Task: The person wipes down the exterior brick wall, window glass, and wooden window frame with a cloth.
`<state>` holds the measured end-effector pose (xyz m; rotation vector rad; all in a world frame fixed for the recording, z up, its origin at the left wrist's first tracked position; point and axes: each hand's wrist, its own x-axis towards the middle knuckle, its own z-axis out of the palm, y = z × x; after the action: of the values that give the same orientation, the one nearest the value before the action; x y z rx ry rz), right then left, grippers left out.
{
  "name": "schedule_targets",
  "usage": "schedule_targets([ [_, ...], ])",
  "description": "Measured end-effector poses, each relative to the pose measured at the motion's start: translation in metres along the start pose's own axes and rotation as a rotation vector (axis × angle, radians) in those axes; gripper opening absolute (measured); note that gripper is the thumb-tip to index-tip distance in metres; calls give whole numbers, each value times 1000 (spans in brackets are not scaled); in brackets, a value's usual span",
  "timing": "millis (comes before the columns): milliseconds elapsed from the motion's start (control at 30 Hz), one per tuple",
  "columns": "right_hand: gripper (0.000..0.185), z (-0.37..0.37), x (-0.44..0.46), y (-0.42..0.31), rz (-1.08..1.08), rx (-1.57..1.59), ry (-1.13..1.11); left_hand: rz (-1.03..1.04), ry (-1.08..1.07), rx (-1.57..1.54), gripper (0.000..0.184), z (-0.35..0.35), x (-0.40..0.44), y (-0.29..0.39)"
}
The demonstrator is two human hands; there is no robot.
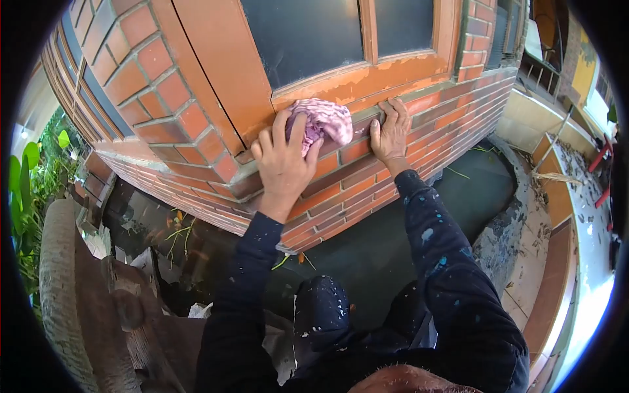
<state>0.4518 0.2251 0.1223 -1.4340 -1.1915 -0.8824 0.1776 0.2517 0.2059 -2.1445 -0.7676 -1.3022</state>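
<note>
A crumpled pink and purple patterned cloth (333, 122) is bunched in my left hand (283, 157), whose fingers curl over its left side. The cloth is against the lower part of the orange-brown window frame (367, 80), just above the brick sill. My right hand (393, 134) leans on the sill's brick edge to the right of the cloth, fingers stretched out and thumb apart, holding nothing. Paint is worn off in patches along the frame's bottom rail. Dark glass panes (304, 39) sit above it.
Below the brick wall (354, 177) lies dark water (367, 242) with some leaves and stems. A rough stone edge (501, 229) bounds it on the right. Green plants (29, 177) and a brown weathered object (72, 281) stand at left. A tiled ledge (557, 262) is at far right.
</note>
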Motion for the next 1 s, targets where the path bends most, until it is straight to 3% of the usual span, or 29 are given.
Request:
schedule_targets([
  [67,49,2,-1,12,-31,11,-26,-20,-118,7,56,10,22,20],
  [267,50,-6,-4,14,-77,-58,-56,216,-86,-48,37,21,21,13],
  [367,52,-18,4,21,-124,-63,-148,82,-92,-11,37,-26,-6,-30],
  [500,52,-12,2,12,-59,-32,-99,-105,-73,26,39,-83,-34,-65],
  [567,53,-8,1,10,-53,-5,-71,-190,97,85,40,-82,-33,-60],
  [700,53,-12,1,13,-93,21,-59,33,-55,0,43,-24,-6,-31],
  [800,53,-10,0,14,-86,-37,-76,167,-18,75,35,-44,40,-50],
  [867,53,-12,-1,10,-79,-20,-67,178,332,344,34,-80,107,-84],
  [900,54,-13,1,9,-64,-24,-69,89,494,405,32,-95,149,-107],
  [933,54,-15,-1,6,-70,-25,-64,46,702,251,37,-110,196,-129],
  [1000,53,-15,2,3,-30,-28,-88,37,801,239,37,-161,258,-133],
])
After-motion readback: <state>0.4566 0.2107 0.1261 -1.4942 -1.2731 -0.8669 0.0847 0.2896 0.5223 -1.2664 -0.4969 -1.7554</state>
